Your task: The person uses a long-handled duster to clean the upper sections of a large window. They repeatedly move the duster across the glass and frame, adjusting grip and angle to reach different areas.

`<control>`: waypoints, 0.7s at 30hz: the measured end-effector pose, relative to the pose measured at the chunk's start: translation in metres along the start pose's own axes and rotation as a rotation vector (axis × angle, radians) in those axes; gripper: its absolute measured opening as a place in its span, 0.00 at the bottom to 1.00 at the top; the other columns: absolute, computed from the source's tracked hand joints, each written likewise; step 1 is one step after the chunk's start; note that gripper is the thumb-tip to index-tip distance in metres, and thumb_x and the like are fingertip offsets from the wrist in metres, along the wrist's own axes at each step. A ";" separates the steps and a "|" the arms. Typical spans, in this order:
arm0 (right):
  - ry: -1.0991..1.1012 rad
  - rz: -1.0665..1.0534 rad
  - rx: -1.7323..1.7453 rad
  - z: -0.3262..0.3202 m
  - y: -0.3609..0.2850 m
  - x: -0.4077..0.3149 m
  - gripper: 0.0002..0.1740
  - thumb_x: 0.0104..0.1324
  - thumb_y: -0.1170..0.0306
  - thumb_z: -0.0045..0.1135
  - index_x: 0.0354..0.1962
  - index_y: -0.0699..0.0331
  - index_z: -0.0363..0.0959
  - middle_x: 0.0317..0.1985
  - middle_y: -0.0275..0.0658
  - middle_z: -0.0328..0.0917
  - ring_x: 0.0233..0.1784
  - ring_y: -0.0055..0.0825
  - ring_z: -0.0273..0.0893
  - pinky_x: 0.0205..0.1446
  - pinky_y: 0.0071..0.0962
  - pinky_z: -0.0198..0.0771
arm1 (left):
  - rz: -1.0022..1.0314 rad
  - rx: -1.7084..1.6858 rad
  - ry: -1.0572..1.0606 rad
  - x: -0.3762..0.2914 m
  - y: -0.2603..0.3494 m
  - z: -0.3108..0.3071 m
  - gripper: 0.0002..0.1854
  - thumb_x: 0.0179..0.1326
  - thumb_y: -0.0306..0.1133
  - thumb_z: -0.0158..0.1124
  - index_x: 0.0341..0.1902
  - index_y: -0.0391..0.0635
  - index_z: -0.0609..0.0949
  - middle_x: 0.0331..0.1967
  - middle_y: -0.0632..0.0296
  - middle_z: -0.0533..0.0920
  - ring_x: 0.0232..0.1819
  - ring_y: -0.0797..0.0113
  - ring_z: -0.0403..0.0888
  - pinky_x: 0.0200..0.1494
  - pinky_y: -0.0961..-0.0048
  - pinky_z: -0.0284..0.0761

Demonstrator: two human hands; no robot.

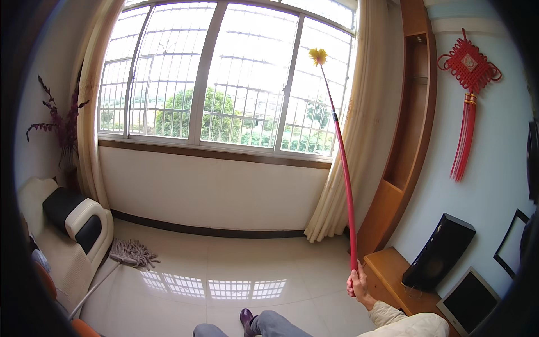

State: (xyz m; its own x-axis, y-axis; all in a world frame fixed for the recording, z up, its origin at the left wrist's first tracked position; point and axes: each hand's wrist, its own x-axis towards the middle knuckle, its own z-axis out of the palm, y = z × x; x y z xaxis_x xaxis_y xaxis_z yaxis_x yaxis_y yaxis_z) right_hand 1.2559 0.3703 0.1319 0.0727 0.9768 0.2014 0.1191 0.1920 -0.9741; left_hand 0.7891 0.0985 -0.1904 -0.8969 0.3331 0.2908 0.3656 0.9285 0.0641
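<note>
My right hand (360, 281) grips the lower end of a long red pole (347, 185), its arm in a cream quilted sleeve (389, 315). From a dark collar, a thinner section of the pole runs on up to a yellow tufted duster head (318, 56). That head stands out against the right-hand window pane; whether it touches the glass I cannot tell. My left hand is out of view. Below, my grey trouser legs (276, 323) and one dark purple shoe (246, 321) show above the tiled floor.
Cream curtains (330, 210) flank the barred window (248, 84). At right, a wooden cabinet (389, 274) bears a black speaker (439, 252) and a monitor (469, 301); a red knot ornament (469, 63) hangs above. A string mop (132, 252) lies beside the cream-and-black sofa (71, 236).
</note>
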 end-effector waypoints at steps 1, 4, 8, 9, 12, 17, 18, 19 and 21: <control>0.032 -0.023 -0.010 -0.004 -0.008 0.014 0.31 0.75 0.60 0.37 0.72 0.45 0.41 0.16 0.29 0.60 0.09 0.15 0.55 0.08 0.20 0.56 | 0.015 0.004 -0.019 0.000 0.000 -0.001 0.28 0.60 0.54 0.58 0.54 0.44 0.72 0.56 0.46 0.72 0.49 0.55 0.76 0.50 0.59 0.71; 0.107 -0.052 -0.077 -0.010 -0.051 0.069 0.31 0.75 0.60 0.37 0.72 0.44 0.41 0.15 0.28 0.59 0.08 0.15 0.55 0.08 0.19 0.56 | 0.000 -0.045 -0.150 0.003 -0.001 -0.010 0.27 0.62 0.53 0.56 0.54 0.43 0.72 0.57 0.46 0.72 0.50 0.55 0.76 0.50 0.61 0.72; 0.074 -0.083 -0.014 -0.006 -0.127 0.131 0.30 0.75 0.57 0.37 0.72 0.43 0.42 0.16 0.27 0.59 0.10 0.13 0.56 0.09 0.17 0.56 | 0.003 -0.020 -0.062 0.000 -0.005 -0.003 0.27 0.63 0.53 0.55 0.55 0.43 0.71 0.57 0.45 0.72 0.50 0.54 0.76 0.51 0.59 0.73; 0.070 -0.096 -0.003 -0.003 -0.132 0.142 0.30 0.75 0.57 0.37 0.72 0.43 0.42 0.16 0.27 0.59 0.10 0.13 0.56 0.09 0.16 0.56 | -0.007 -0.020 -0.064 -0.001 -0.004 -0.001 0.27 0.62 0.53 0.55 0.55 0.43 0.71 0.58 0.45 0.72 0.51 0.53 0.76 0.51 0.58 0.72; 0.062 -0.125 0.012 0.021 -0.116 0.148 0.31 0.75 0.58 0.37 0.72 0.42 0.41 0.16 0.28 0.59 0.10 0.13 0.55 0.09 0.17 0.56 | 0.010 0.016 0.073 -0.006 -0.010 0.016 0.28 0.62 0.53 0.56 0.56 0.42 0.71 0.58 0.44 0.72 0.50 0.52 0.76 0.51 0.58 0.72; 0.053 -0.115 -0.109 0.056 -0.039 0.081 0.31 0.75 0.60 0.36 0.72 0.45 0.38 0.15 0.28 0.58 0.09 0.15 0.55 0.08 0.19 0.56 | -0.021 0.000 0.038 -0.002 -0.004 0.003 0.27 0.61 0.52 0.57 0.54 0.42 0.73 0.55 0.45 0.73 0.48 0.53 0.77 0.48 0.57 0.73; 0.043 -0.103 -0.137 0.062 -0.024 0.061 0.32 0.75 0.60 0.36 0.72 0.45 0.37 0.15 0.28 0.58 0.09 0.15 0.56 0.09 0.19 0.57 | -0.010 -0.002 0.066 -0.003 -0.003 0.008 0.27 0.61 0.52 0.57 0.53 0.43 0.73 0.54 0.46 0.74 0.48 0.53 0.77 0.48 0.57 0.73; 0.034 -0.088 -0.163 0.068 -0.008 0.041 0.32 0.75 0.61 0.36 0.72 0.45 0.37 0.15 0.28 0.59 0.09 0.15 0.56 0.09 0.19 0.57 | 0.002 -0.001 0.095 -0.003 -0.004 0.012 0.26 0.61 0.52 0.58 0.51 0.43 0.74 0.53 0.46 0.74 0.47 0.53 0.77 0.48 0.57 0.73; -0.011 -0.020 -0.144 0.075 0.028 0.006 0.33 0.75 0.61 0.36 0.73 0.46 0.34 0.16 0.28 0.59 0.10 0.15 0.57 0.09 0.18 0.57 | -0.011 -0.065 -0.012 0.002 -0.005 -0.003 0.25 0.60 0.52 0.58 0.50 0.44 0.74 0.53 0.47 0.74 0.47 0.53 0.77 0.47 0.58 0.73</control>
State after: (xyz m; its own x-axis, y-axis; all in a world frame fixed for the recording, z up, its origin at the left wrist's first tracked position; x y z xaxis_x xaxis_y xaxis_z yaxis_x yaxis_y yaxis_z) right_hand 1.1853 0.3887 0.0984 0.0578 0.9742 0.2182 0.2610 0.1963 -0.9452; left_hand 0.7865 0.0943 -0.1877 -0.9039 0.3252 0.2779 0.3707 0.9197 0.1294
